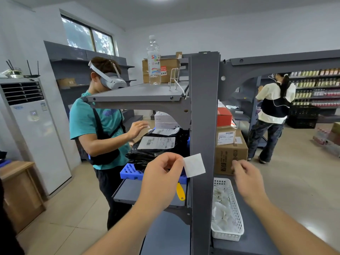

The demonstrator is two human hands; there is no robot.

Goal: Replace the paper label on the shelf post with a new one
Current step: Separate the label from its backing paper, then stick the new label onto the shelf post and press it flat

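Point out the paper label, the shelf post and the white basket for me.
paper label [194,165], head view, middle of the white square.
shelf post [203,107], head view, bare front face.
white basket [236,205], head view, right side wall.

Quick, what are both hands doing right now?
Left hand: pinching the white paper label against the shelf post.
Right hand: loosely open, holding nothing.

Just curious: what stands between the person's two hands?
In the head view, the grey metal shelf post stands between the left hand, holding a white paper label, and the right hand.
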